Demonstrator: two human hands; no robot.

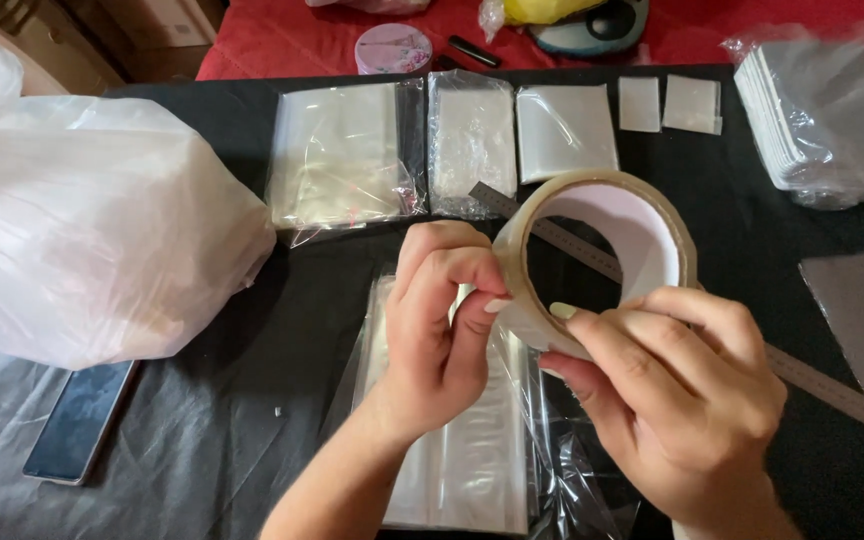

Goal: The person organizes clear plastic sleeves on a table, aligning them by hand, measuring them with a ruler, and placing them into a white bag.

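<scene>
Up close to the camera, a roll of clear packing tape (pixel 602 255) is held on edge above the black tablecloth (pixel 282 330), its open core facing the viewer. The right hand (pixel 677 395) grips the roll's lower rim from the right, fingers curled and pressed together over the outer band, thumb tucked beneath. The left hand (pixel 442 320) comes in from the left, its fingers bunched, with the thumb and forefinger tips pressed against the roll's outer face at its lower left edge, right beside the right forefinger; whether a loose tape end is pinched there cannot be told. Under both hands lies a stack of clear plastic sleeves (pixel 472 450). A metal ruler (pixel 812 375) runs diagonally behind the roll. To the left sit a bulging white plastic bag (pixel 82 230) and a dark phone (pixel 80 420).
</scene>
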